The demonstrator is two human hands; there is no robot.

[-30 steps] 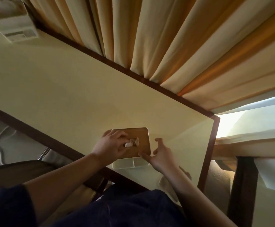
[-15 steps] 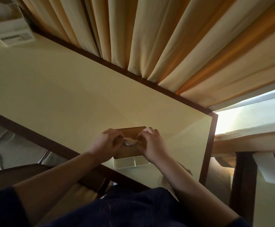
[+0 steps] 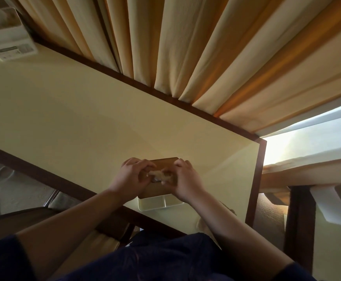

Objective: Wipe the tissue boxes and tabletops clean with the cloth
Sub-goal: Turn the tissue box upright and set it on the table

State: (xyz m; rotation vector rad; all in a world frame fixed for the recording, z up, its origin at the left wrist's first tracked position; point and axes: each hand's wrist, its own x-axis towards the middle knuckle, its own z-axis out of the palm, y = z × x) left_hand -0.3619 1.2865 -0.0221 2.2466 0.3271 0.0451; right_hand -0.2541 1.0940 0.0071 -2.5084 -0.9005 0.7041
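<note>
Both hands down on the near tissue box, a cream box with a brown wooden lid, set on the pale tabletop close to its near dark-wood edge. Left hand curled over the left part of the lid, fingers bent and closed on the pale tuft of tissue standing out of the slot in the middle. Right hand curled over the right part, fingertips meeting the same tuft from the other side, thumb hidden beneath. Between the two sets of bent fingers only a small crumpled bit of tissue showing. Whether a cloth sits in either hand: cannot tell. Cream base of the box visible just below the wrists, touching the tabletop. At the far left corner, a second tissue box, white, with tissue at its top, well apart from the hands. Along the far edge, pleated orange-cream curtains hanging to the tabletop's dark rim. At lower left, a dark chair back, beside the near edge.
</note>
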